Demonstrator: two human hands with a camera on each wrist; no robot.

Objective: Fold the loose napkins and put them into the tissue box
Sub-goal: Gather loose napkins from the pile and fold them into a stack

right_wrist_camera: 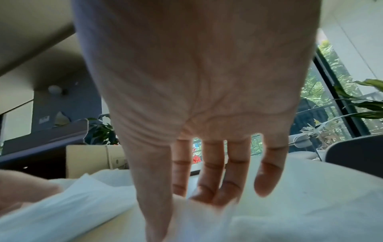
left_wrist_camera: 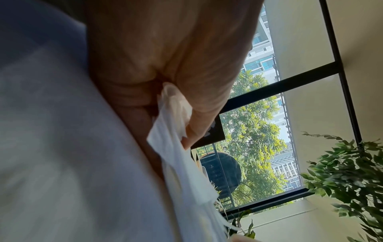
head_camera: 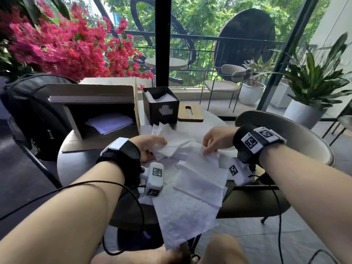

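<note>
The black tissue box (head_camera: 161, 106) stands open at the back of the round table (head_camera: 80, 164), with white napkins inside. Loose white napkins (head_camera: 198, 180) lie spread over the table's near side, and one hangs over the front edge. My left hand (head_camera: 156, 147) pinches a folded bundle of napkins (head_camera: 171, 147). In the left wrist view the bundle (left_wrist_camera: 172, 117) sits between thumb and fingers. My right hand (head_camera: 206, 149) reaches down with nearly straight fingers and pinches the raised edge of a loose napkin (right_wrist_camera: 186, 206) between thumb and fingertips.
A wooden lid (head_camera: 190, 112) with a slot lies right of the tissue box. An open cardboard box (head_camera: 95, 103) on its side holds flat napkins at the left, with a black backpack (head_camera: 32, 115) beside it. A chair (head_camera: 297, 138) stands at the table's right.
</note>
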